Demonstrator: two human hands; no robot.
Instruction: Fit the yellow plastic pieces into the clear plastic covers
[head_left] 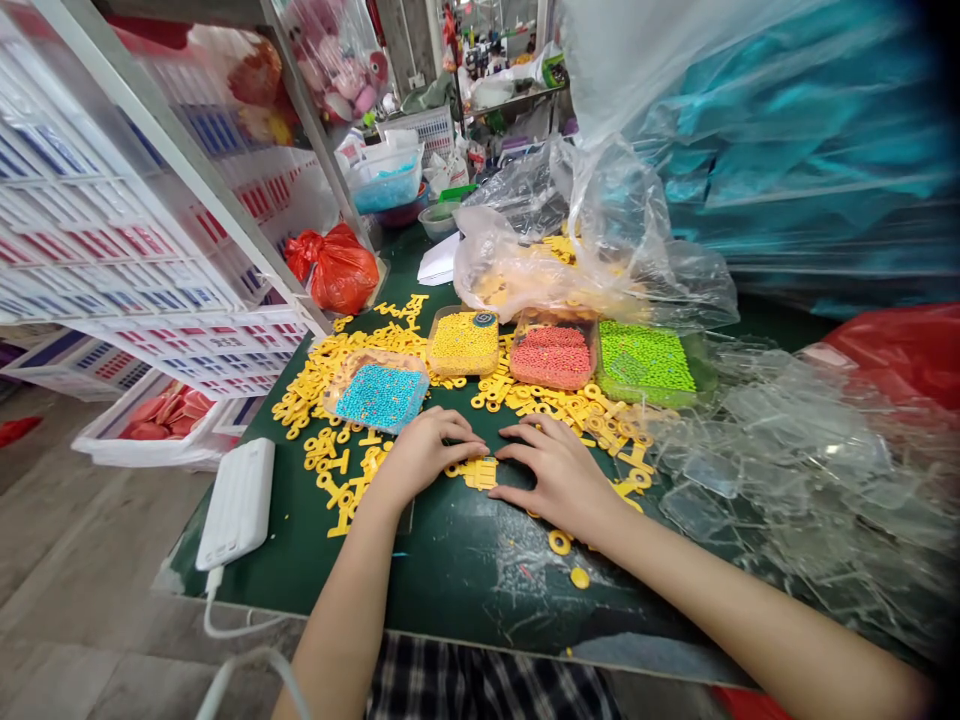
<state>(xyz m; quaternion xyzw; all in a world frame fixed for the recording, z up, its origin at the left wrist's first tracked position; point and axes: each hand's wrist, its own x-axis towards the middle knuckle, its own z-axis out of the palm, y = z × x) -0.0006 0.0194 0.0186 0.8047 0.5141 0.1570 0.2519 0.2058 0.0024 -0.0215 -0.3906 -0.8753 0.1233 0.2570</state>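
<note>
My left hand (429, 456) and my right hand (551, 475) rest on the dark green work mat (465, 590), fingers spread and pointing towards each other. Between the fingertips lies a flat yellow plastic piece (480, 473), which both hands nearly touch. Many loose yellow plastic pieces (330, 385) with ring and bar shapes are scattered around the hands. Beyond them stand shallow transparent trays of blue beads (382, 395), yellow beads (463, 342), coral beads (553, 356) and green beads (643, 362).
A pile of transparent plastic sheets (780, 480) covers the mat's right side. A white power bank (238, 503) with a cable lies at the near left edge. Crumpled plastic bags (600, 240) lie behind the trays, and a white drawer rack (135, 230) stands at left.
</note>
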